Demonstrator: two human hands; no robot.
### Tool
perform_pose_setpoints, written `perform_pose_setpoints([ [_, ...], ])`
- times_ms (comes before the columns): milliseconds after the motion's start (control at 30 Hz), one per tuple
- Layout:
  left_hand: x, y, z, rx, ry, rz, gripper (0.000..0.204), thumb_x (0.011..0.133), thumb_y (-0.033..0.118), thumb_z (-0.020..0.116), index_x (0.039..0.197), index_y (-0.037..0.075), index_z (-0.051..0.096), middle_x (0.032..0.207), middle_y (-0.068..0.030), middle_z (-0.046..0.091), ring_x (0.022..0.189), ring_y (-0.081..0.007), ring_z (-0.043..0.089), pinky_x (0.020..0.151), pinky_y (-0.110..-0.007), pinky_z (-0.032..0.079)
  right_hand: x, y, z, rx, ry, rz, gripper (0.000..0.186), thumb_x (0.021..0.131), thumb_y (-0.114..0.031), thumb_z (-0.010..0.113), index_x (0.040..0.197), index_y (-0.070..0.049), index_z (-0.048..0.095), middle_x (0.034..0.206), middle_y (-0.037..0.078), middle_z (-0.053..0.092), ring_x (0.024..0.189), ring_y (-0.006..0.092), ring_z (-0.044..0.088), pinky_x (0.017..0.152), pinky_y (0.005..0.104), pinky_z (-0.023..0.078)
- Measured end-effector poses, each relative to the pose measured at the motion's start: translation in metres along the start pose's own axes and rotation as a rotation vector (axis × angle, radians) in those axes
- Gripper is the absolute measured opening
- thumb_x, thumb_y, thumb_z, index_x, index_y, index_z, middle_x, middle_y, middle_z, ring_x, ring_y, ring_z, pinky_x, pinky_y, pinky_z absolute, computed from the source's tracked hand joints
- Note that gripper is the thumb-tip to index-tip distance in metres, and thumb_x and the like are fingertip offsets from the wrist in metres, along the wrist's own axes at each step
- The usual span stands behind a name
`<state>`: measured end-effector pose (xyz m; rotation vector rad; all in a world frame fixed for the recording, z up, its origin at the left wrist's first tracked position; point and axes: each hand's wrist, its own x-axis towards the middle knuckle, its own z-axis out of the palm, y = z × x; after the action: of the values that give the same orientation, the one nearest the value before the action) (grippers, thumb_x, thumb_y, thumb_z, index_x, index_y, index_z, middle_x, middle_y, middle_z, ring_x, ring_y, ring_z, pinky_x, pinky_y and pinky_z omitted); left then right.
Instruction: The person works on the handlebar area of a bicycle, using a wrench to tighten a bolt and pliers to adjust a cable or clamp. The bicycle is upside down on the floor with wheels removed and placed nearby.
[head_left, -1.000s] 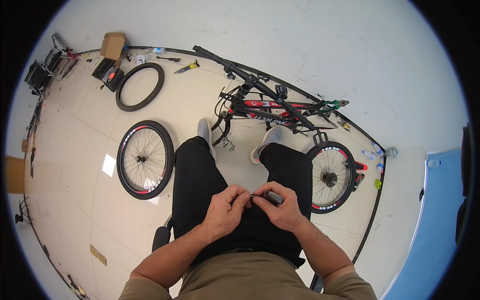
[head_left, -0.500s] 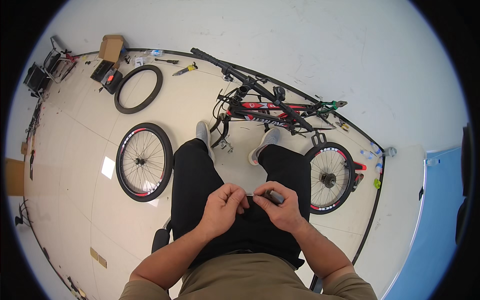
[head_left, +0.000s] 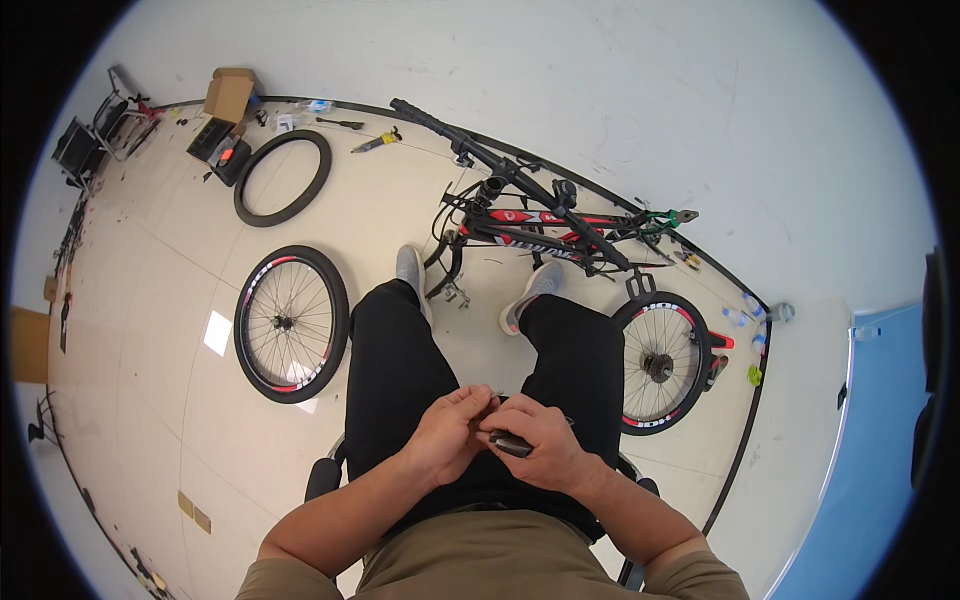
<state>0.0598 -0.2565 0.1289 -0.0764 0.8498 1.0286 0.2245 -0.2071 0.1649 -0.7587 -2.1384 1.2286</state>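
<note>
Over my lap my two hands meet. My right hand [head_left: 540,445] is closed round a small dark-handled tool [head_left: 512,443], perhaps a folding multi-tool; its working end is hidden. My left hand [head_left: 452,425] is pinched against the right fingers, with a tiny light-coloured bit showing at its fingertips that is too small to name. Beyond my feet a black and red bicycle frame [head_left: 545,240] lies on the floor, its handlebar toward the wall. A spoked wheel [head_left: 268,325] rests left of my legs, and a rear wheel with a cassette [head_left: 658,367] is at my right.
A bare tyre [head_left: 253,210] lies farther left, near an open cardboard box [head_left: 228,97] and a black toolbox [head_left: 225,158]. A yellow-handled tool [head_left: 376,141] is on the tiles. Green-handled pliers [head_left: 670,217] sit by the frame. Plastic bottles [head_left: 757,343] line the right wall.
My right hand has moved left and turned inward, bringing the tool's dark handle lower and against the left hand. The gap between my fingertips has closed.
</note>
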Motion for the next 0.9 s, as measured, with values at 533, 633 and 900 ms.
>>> perform_pose_setpoints([
  [533,-0.0055,0.0015,0.0052,-0.063,0.055,-0.02,0.02,0.105,0.024,0.051,0.101,0.006,0.06,0.096,-0.005,0.063,0.088,-0.0174,0.062,0.084,-0.036,0.051,-0.0002,0.0011,0.0013,0.051,0.047,0.033,0.023,0.078,-0.001,0.077,0.098,-0.004,0.066,0.09,0.011,0.065,0.077,0.029,0.067,0.066,0.0348,0.054],
  [633,-0.002,-0.0019,0.0011,-0.051,0.051,0.003,0.022,0.106,0.026,0.05,0.105,0.006,0.059,0.097,-0.0058,0.062,0.087,-0.018,0.061,0.08,-0.037,0.053,0.0017,-0.0014,-0.0009,-0.008,0.009,0.015,0.025,0.077,0.001,0.077,0.099,-0.005,0.068,0.094,0.01,0.065,0.078,0.0254,0.066,0.069,0.033,0.054],
  [900,-0.0018,-0.0033,0.0024,0.009,0.056,0.017,0.021,0.106,0.024,0.051,0.101,0.006,0.06,0.095,-0.0059,0.063,0.083,-0.017,0.061,0.078,-0.034,0.053,-0.0016,0.0016,0.0014,-0.129,-0.035,0.039,0.028,0.075,-0.001,0.077,0.102,-0.006,0.068,0.099,0.011,0.063,0.08,0.0294,0.067,0.069,0.0361,0.056],
])
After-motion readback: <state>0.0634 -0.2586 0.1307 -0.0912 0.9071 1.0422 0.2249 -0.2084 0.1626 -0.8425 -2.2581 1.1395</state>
